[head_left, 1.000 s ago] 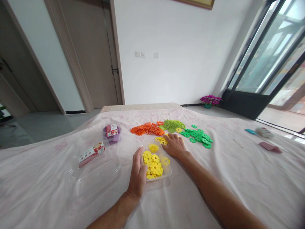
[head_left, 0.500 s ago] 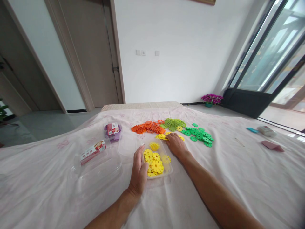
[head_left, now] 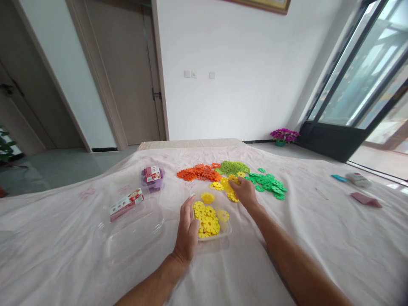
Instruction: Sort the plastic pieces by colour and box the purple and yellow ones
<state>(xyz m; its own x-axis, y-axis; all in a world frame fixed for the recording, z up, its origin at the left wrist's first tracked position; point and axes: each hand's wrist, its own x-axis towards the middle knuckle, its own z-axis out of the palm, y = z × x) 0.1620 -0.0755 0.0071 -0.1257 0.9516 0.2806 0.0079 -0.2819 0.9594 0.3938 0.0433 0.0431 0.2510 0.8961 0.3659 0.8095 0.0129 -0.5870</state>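
My left hand grips the left wall of a clear plastic container, its thumb over the rim. Yellow snowflake discs lie piled inside the container. Beyond it, my right hand is closed with its fingertips on yellow snowflake discs, slightly blurred. Several more loose yellow discs rest on the cloth beside those fingers. Close behind are heaps of orange discs, light green discs and dark green discs.
A lidded box of purple pieces stands at the left, near a clear plastic lid with a red-and-white label. The flowered cloth is wrinkled. A blue item, a white packet and a pink cloth lie far right.
My right hand has lifted slightly and drawn its fingers together on yellow discs, moving a little right. My left hand stays on the container. The view has tilted up slightly.
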